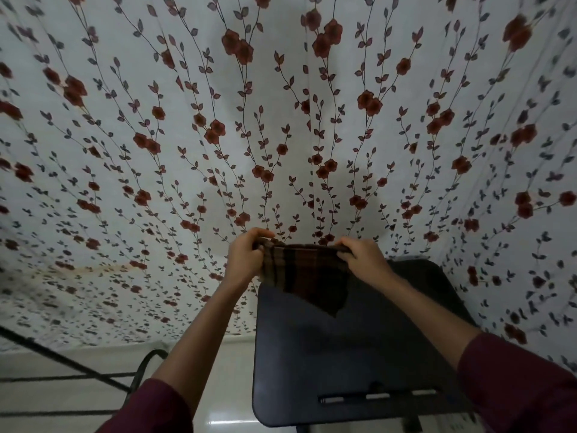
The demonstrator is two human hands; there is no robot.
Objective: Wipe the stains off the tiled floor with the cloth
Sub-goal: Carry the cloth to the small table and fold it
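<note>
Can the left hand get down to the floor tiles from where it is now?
Probably not straight away. The left hand and right hand both pinch the cloth up in front of the curtain, above the dark stool. The floor lies bare far below.

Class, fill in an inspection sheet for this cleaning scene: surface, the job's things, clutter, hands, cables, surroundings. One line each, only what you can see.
Surface: pale glossy tiled floor shows at the bottom; no stain is clear in the part seen.
Job's things: dark checked cloth held up in the air, hanging from its top edge, not touching the floor.
Clutter: dark chair right below the cloth.
Hands: left hand and right hand each pinch a top corner of the cloth; both grips shut.
Cables: a dark cable curves over the floor at lower left.
Surroundings: white floral curtain fills the background; a brownish mark on its lower left.
</note>
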